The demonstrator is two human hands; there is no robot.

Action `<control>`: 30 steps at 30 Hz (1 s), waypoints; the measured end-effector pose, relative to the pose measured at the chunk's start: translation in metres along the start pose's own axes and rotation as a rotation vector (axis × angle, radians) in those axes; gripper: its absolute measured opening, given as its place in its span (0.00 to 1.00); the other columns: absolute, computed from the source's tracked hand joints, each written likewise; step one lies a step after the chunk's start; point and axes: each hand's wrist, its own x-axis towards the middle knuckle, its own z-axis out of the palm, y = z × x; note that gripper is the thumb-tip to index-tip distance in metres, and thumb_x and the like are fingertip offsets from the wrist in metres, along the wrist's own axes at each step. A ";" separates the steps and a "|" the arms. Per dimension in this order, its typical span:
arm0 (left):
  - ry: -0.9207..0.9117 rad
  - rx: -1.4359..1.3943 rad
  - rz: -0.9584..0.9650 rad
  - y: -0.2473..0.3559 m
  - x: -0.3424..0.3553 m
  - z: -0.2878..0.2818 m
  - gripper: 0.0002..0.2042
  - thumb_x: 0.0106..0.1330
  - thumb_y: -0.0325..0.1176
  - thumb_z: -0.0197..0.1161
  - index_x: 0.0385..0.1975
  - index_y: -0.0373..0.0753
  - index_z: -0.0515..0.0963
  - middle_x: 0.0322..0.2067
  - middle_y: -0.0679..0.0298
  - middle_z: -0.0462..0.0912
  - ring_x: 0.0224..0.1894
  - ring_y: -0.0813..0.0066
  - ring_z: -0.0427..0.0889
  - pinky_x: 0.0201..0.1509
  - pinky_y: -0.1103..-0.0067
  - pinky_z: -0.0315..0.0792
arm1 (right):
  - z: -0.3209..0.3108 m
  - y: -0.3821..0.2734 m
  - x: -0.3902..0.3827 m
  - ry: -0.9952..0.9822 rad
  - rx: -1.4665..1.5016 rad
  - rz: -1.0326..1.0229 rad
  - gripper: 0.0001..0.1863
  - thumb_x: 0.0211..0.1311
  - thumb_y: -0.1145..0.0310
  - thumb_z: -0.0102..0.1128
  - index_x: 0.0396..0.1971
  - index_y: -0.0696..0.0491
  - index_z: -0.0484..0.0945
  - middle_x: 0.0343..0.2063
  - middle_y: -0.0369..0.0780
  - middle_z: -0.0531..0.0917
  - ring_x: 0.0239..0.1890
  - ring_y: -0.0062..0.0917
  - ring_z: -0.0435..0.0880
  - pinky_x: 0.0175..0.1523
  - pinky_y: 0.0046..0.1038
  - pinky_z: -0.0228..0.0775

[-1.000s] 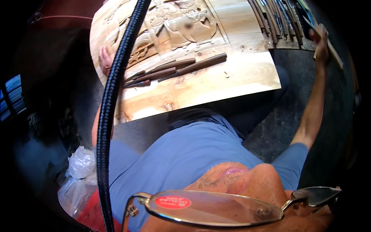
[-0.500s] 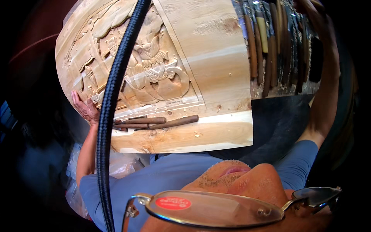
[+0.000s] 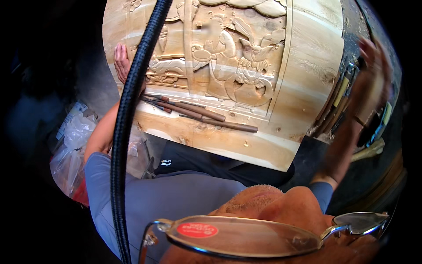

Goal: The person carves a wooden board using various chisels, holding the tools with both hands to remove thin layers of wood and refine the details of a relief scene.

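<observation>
Along the left edge of a large, pale wooden panel carved with figures in relief point(image 3: 307, 66), the left hand point(image 3: 122, 64) rests much as it did a second ago, its fingers straight and close together, pinching nothing that shows; part of it hides behind a black braided cable point(image 3: 119, 154). The panel lies in front of the person, filling the upper middle of the view; it sits differently in the picture, though the camera itself has swung, so I cannot tell whether the wood moved.

What has clearly changed is the right hand point(image 3: 373, 81). A second ago it gripped a slim pale piece out at the far right; now it is blurred beside a row of carving tools with brown and yellow handles point(image 3: 340, 94) on the dark counter point(image 3: 351, 24). Its fingers look stretched out, but whether they pinch anything I cannot tell. A pale wooden stick point(image 3: 368, 150) lies just below the row, perhaps the same piece.

Several slim chisels with dark brown handles point(image 3: 231, 124) remain clustered on the panel's plain lower strip, untouched. No blade meets the relief, so carving seems paused while the tools get attention.
</observation>
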 end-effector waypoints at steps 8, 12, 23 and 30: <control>0.038 -0.074 0.070 0.014 0.009 -0.001 0.41 0.82 0.63 0.50 0.76 0.28 0.65 0.77 0.43 0.65 0.80 0.41 0.61 0.85 0.53 0.52 | 0.112 -0.033 -0.058 0.283 -0.687 -0.202 0.13 0.74 0.69 0.69 0.55 0.51 0.83 0.41 0.45 0.90 0.43 0.42 0.90 0.50 0.39 0.82; 0.023 -0.063 0.086 0.006 0.014 -0.013 0.42 0.81 0.64 0.50 0.77 0.29 0.64 0.77 0.43 0.66 0.80 0.40 0.61 0.85 0.51 0.52 | 0.121 -0.034 -0.061 0.266 -0.760 -0.038 0.16 0.72 0.68 0.68 0.56 0.50 0.80 0.45 0.48 0.88 0.49 0.50 0.87 0.53 0.45 0.78; -0.023 -0.117 -0.030 0.011 0.000 -0.001 0.43 0.80 0.66 0.50 0.78 0.32 0.63 0.78 0.44 0.64 0.81 0.41 0.60 0.85 0.48 0.51 | 0.106 -0.028 -0.060 0.230 -0.930 -0.022 0.19 0.68 0.66 0.65 0.58 0.48 0.77 0.57 0.44 0.86 0.55 0.51 0.85 0.58 0.48 0.77; -0.023 -0.144 -0.026 0.013 0.003 0.001 0.43 0.79 0.66 0.51 0.78 0.32 0.62 0.78 0.44 0.63 0.82 0.41 0.58 0.85 0.47 0.50 | 0.102 -0.032 -0.057 0.224 -0.974 0.013 0.20 0.68 0.66 0.64 0.58 0.48 0.76 0.59 0.44 0.86 0.56 0.50 0.85 0.59 0.47 0.77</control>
